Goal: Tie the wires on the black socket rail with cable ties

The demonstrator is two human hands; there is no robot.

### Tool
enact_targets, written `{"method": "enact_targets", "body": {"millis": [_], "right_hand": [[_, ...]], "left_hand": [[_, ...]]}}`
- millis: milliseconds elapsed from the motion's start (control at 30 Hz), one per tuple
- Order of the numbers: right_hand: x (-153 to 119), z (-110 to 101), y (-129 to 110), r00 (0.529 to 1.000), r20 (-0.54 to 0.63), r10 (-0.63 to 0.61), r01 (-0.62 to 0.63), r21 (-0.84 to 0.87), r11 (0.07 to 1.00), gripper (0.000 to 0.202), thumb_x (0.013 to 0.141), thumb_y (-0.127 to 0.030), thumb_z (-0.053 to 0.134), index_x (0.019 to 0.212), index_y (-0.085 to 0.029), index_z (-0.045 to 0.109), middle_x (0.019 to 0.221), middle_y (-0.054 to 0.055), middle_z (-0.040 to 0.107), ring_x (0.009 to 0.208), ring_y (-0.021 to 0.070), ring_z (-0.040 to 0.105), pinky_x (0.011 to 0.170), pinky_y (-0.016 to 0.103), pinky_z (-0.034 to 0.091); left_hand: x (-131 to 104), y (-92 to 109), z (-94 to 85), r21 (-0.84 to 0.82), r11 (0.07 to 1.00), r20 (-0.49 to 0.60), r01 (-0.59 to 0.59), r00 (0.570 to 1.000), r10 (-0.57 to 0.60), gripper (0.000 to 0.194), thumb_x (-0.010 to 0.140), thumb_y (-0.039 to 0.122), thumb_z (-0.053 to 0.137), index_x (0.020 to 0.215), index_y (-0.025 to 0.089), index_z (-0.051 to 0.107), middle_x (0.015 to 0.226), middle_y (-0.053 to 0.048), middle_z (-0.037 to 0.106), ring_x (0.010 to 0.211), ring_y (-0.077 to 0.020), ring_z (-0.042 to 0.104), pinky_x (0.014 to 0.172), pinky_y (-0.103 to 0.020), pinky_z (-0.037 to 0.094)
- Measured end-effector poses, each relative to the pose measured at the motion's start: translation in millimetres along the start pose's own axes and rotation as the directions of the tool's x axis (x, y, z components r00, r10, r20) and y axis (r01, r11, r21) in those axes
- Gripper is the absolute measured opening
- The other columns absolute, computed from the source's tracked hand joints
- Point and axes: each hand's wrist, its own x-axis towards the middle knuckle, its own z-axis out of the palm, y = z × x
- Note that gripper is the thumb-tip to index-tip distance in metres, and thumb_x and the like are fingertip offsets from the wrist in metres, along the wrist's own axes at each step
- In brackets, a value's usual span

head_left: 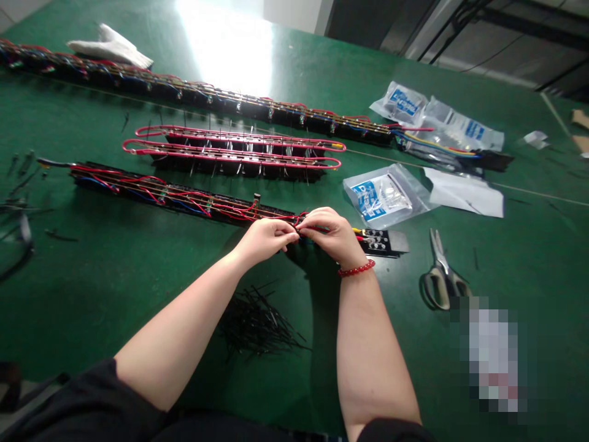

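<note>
- Green and smooth, with a glossy patch of reflected light, the tabletop (519,245) is seen in the head view.
- Thin red, blue and brass-coloured lines are stretched along the narrow black wired strip (184,199), which is laid flat under both hands; its right end is finished with a flat plate (380,241) dotted with silvery round spots.
- The strip is touched near that end by the left hand (263,240) and the right hand (338,236), brought almost together.
- Fingers are closed in a pinch on each hand at the strip's wiring; what exactly is gripped is too small to be told.
- A red beaded bracelet (356,269) is worn on the right wrist.
- Beyond the strip, two ribbed black blocks (243,161) are topped by long rounded red loops, and a longer wired strip (239,107) is stretched diagonally behind them, with a limp white fabric glove (110,48) beside it.
- Small pale pieces, not clearly made out, are held in a crinkled clear plastic bag (384,196) with blue-and-white print; similar bags (453,126) are placed farther back.
- Dark-handled scissors (444,276) are laid with slightly parted blades on the right, and thin black strands (260,325) are heaped near the left forearm.
</note>
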Motion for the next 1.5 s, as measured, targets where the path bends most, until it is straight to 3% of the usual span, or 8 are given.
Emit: {"method": "enact_targets", "body": {"millis": [767,1333,1500], "right_hand": [[2,-4,-2,0.996,0.081,0.036,-0.037,0.011,0.999,0.002,0.083,-0.026,0.074,0.081,-0.026,0.076,0.085,0.003,0.074,0.094,0.0227,0.064,0.091,0.041,0.051],[1,-4,-9,0.994,0.05,0.094,-0.095,0.016,0.995,0.007,0.082,-0.03,0.072,0.08,-0.024,0.074,0.088,0.005,0.072,0.094,0.0233,0.065,0.09,0.041,0.052],[1,-3,-6,0.994,0.046,0.094,-0.095,0.024,0.995,0.003,0.079,-0.022,0.071,0.079,-0.023,0.073,0.088,0.003,0.072,0.095,0.0224,0.064,0.09,0.039,0.051]], "left_hand": [[0,-6,1.6,-0.002,0.998,-0.017,-0.067,0.998,0.067,0.022,0.086,0.035,0.064,0.085,0.016,0.074,0.076,-0.003,0.075,0.059,-0.0107,0.067,0.057,-0.019,0.05],[-1,-11,2.9,0.004,0.996,-0.051,-0.09,0.995,0.09,0.026,0.085,0.041,0.066,0.089,0.016,0.074,0.079,-0.004,0.076,0.067,-0.0141,0.07,0.063,-0.022,0.054],[-2,-13,4.6,-0.009,0.99,-0.075,-0.138,0.988,0.137,0.018,0.08,0.03,0.068,0.089,0.016,0.074,0.083,-0.004,0.077,0.078,-0.0154,0.072,0.073,-0.023,0.057]]}}
